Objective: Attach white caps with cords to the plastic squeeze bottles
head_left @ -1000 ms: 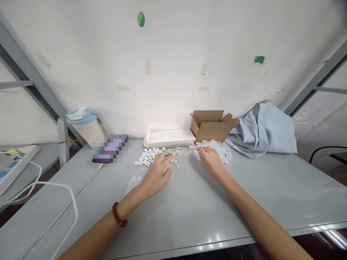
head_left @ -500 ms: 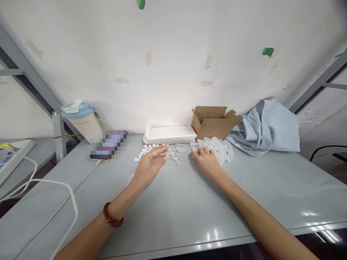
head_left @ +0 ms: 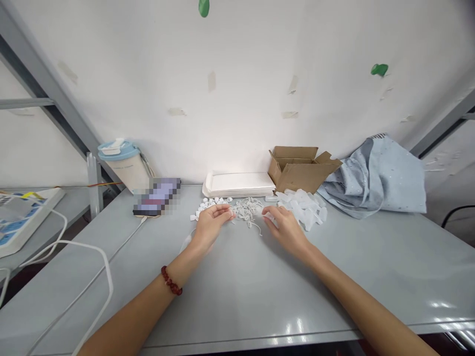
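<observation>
Both my hands rest on a grey table [head_left: 241, 291] near three small piles of white parts. My left hand [head_left: 210, 225], with a red bead bracelet on its wrist, lies with fingers curled, its fingertips at a tangle of thin white cords [head_left: 248, 210]. Just behind it is a heap of small white caps [head_left: 208, 205]. My right hand [head_left: 284, 226] has its fingers bent and pinches a small white piece at the edge of a heap of clear plastic pieces [head_left: 304, 205]. What the left fingers hold is too small to make out.
A stack of white trays [head_left: 239, 184] and an open cardboard box [head_left: 300, 170] stand at the wall. A blue-grey cloth [head_left: 378, 173] lies at the right. A phone [head_left: 158, 198] with a white cable [head_left: 85, 277] and a lidded tub [head_left: 124, 165] sit at the left.
My left hand has drawn back from the caps and curled its fingers at the cord tangle. My right hand has shifted slightly left, off the clear pieces. The view has drifted a little.
</observation>
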A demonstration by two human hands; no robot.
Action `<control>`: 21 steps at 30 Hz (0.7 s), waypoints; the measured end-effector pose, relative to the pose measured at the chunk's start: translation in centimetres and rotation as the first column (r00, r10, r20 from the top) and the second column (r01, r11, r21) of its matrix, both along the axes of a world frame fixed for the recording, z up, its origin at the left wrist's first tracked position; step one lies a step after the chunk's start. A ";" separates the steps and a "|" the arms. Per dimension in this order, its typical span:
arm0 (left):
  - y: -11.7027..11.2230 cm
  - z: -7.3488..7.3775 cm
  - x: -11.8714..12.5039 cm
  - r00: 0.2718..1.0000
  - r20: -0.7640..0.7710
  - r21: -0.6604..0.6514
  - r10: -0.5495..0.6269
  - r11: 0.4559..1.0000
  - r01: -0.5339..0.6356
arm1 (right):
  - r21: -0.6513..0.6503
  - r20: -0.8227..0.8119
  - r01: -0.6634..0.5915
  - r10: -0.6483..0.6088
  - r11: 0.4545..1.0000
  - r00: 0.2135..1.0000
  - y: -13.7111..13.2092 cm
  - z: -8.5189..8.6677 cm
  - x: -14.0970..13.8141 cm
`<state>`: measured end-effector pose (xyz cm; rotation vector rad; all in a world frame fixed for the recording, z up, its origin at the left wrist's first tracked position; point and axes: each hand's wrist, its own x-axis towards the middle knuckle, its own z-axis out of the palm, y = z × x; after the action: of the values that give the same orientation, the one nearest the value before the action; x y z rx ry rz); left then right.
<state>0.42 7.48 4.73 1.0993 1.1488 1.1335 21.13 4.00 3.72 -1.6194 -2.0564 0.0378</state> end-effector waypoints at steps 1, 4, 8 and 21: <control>0.0 0.0 0.1 1.000 -0.002 0.000 0.008 1.000 -0.008 | 0.005 -0.084 -0.012 0.012 1.000 0.996 -0.2 0.1 -0.2; 0.0 0.0 0.2 1.000 -0.021 0.016 0.013 1.000 -0.013 | -0.015 -0.294 -0.047 0.040 0.999 0.955 -0.6 0.3 -0.8; -0.2 0.3 0.1 0.996 -0.084 0.052 0.001 0.999 0.003 | -0.042 -0.416 -0.111 0.084 0.993 0.906 -1.0 0.5 -1.1; -2.8 1.6 1.0 0.962 -0.269 0.170 -0.053 0.980 0.102 | -0.228 -0.662 -0.359 0.125 0.905 0.739 -2.7 1.6 -2.9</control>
<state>1.43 4.72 6.30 1.4600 1.2109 1.0685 18.24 1.28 5.30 -1.2401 -1.7418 0.9656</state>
